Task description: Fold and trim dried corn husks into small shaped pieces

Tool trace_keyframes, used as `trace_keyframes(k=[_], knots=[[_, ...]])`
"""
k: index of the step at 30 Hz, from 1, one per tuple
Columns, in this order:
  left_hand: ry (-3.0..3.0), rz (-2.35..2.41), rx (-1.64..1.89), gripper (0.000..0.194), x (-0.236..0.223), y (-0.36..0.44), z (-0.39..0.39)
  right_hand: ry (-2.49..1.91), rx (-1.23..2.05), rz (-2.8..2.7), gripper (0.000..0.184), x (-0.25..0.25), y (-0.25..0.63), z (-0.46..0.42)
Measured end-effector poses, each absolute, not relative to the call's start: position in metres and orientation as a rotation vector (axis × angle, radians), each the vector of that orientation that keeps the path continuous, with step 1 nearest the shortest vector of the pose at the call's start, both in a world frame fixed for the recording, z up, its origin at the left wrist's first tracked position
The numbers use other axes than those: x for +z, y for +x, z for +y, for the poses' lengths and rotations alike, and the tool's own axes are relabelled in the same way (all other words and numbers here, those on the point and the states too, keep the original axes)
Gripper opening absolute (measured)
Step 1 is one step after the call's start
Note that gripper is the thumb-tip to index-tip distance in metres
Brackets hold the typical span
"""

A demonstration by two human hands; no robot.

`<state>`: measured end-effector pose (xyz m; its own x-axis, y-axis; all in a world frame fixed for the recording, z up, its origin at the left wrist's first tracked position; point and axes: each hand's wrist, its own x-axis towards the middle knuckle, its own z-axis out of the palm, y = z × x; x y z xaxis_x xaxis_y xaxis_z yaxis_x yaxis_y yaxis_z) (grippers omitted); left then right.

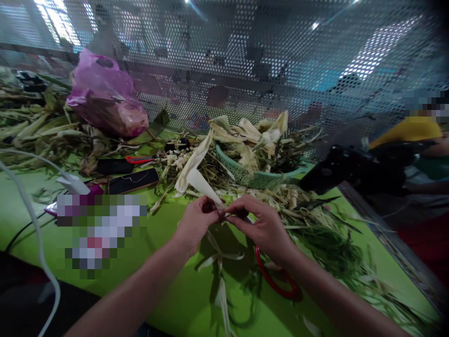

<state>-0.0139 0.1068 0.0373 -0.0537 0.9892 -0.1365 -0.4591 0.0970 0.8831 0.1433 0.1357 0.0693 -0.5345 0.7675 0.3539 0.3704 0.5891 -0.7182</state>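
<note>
The worktop point(157, 267) is lime green, the held husk strip point(203, 185) cream. Near the far edge: mint-green basket point(242, 177), purple bag point(105, 91), grey panel point(185, 70) dotted with pale holes.

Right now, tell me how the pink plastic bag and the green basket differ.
The pink plastic bag is crumpled and glossy; the green basket has a firm, curved rim. The basket sits nearer the right hand than the bag does. Both rest among dried plant pieces.
</note>
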Motion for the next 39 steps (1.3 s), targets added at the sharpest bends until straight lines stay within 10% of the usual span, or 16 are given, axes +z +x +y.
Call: trace_keyframes(k=[39], knots=[[0.797, 0.902, 1.287, 0.027, 0.0378, -0.0101, 0.1059, -1.123, 1.045, -1.872, 0.006, 0.0676, 0.1375, 0.1370]])
